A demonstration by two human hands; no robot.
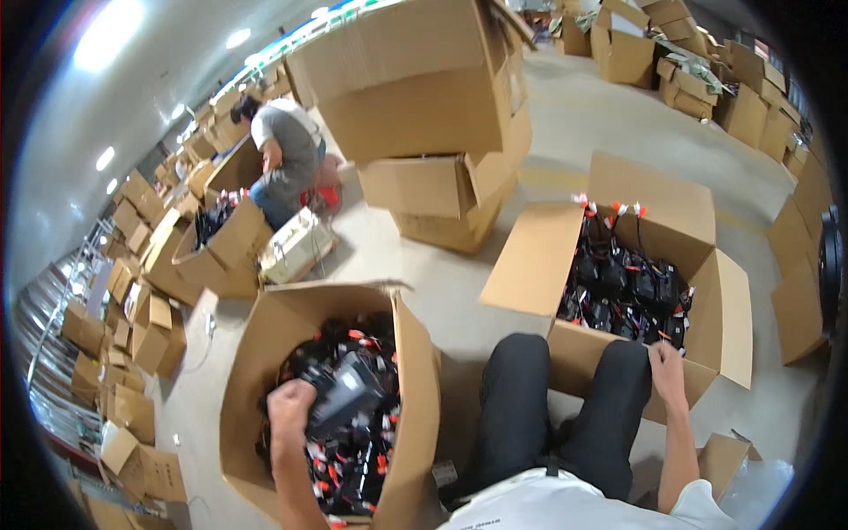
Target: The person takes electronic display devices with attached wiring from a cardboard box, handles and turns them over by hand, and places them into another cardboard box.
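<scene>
Left hand clasped black power adapter inside left cardboard box, adapter's long axis slanting up-right from hand. Right hand rested curled on near rim of right cardboard box; anything held there could not be told. Left hand nearer adapter.

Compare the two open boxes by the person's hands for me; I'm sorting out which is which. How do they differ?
The left box is heaped to its rim with black parts, and the left hand grips a black part in it. The right box is filled lower, its back flap upright, and the right hand rests at its front edge. Both are brown cardboard, holding black parts with red-and-white wires.
</scene>
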